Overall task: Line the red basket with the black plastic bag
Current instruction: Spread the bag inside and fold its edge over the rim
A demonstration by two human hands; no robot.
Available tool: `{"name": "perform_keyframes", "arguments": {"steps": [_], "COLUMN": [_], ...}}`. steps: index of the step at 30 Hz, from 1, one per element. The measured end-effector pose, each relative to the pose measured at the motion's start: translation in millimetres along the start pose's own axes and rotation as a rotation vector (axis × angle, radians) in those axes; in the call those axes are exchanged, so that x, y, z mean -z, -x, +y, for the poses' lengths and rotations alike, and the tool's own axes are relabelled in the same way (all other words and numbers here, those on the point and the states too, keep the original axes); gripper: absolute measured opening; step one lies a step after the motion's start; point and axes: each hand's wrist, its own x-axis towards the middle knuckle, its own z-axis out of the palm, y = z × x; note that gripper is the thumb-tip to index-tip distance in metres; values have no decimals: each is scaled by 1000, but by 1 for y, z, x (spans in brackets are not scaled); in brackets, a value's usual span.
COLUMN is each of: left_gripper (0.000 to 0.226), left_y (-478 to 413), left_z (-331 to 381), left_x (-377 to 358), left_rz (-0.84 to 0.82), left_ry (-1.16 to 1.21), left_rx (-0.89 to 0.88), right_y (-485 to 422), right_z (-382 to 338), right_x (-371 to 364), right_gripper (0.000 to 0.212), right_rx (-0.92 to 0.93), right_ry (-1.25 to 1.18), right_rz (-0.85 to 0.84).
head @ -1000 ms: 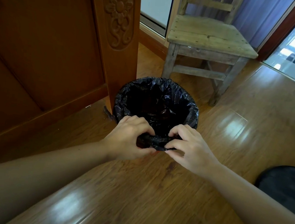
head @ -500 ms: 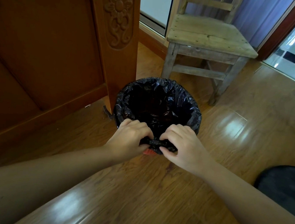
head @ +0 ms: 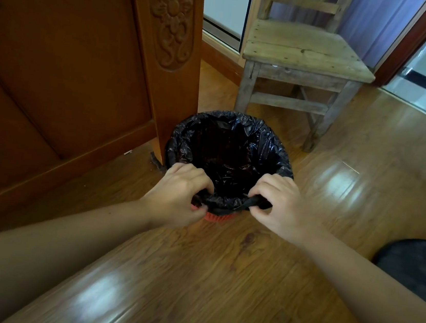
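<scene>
The black plastic bag (head: 230, 150) lies inside the round red basket (head: 217, 217) on the wooden floor, its edge folded over most of the rim. Only a strip of red mesh shows at the near side. My left hand (head: 178, 194) grips the bag's rolled edge at the near left of the rim. At the near right of the rim my right hand (head: 278, 207) pinches the same rolled edge. The bag's edge stretches between the two hands.
A carved wooden panel with a post (head: 171, 57) stands right against the basket's left side. A small wooden chair (head: 300, 54) is behind it. A dark round object (head: 416, 264) lies on the floor at the right. Glass doors run along the back right.
My hands have moved apart along the near rim, from almost touching to a basket's width apart, drawing the bag's bunched edge out sideways.
</scene>
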Motion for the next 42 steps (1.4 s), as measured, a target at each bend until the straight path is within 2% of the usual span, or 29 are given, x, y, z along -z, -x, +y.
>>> {"name": "perform_keyframes", "arguments": {"steps": [5,10,14,19,25,33,39,42], "left_gripper": [37,16,17,17,41,17,13,17], "left_y": [-3,-5,-4,-2,-2,-6,-4,-4], "left_z": [13,12,7,1,13,17,15,10], "left_x": [-12,-15,-13,-9,-9,-15,-12,-8], "left_rz": [-37,-4,-2,-11,19,31,22,42], "left_ry": [-60,-131,-109,-105,-43,-63,-56,-60], "left_rx": [-33,19,42,2,-45,9,39,46], "right_y": [-3,-4,1,2,-2,-8,-2,2], "right_z": [-8,-13,-12,-14,-15,-25,-21,-12], "right_x": [-6,-10,-7,-6,-7,-19,-12,-5], "right_gripper": [10,10,15,14,21,13,27,26], "right_rx": [0,43,99,69,37,41,58,61], "right_ry": [-22,-41,-36,-131,-131,-127,-39,9], "right_rz": [4,4,21,48,23,11,-16,-19]}}
